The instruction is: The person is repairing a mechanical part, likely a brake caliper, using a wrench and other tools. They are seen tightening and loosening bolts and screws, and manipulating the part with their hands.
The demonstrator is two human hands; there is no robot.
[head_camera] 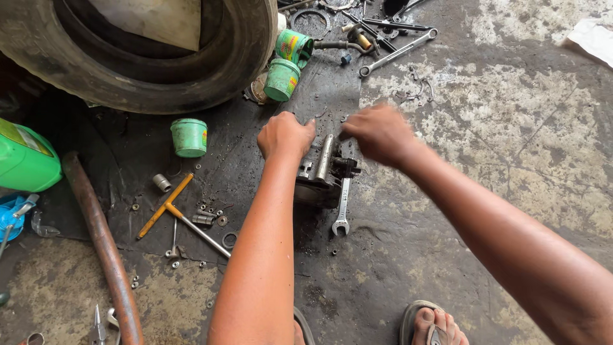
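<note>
— What sort of place is this?

— It looks like a vehicle repair workshop, with the work done right on the ground. The concrete floor is stained, worn and blotchy, and a dark, oily mat is spread over part of it.

— What else points to that?

— A big worn tyre lies at the top. Spanners and other hand tools are scattered near it, and a T-handle wrench rests among loose nuts and washers. Small green tins stand about, a green jug sits at the left edge, and a rusty pipe runs across the floor.
</note>
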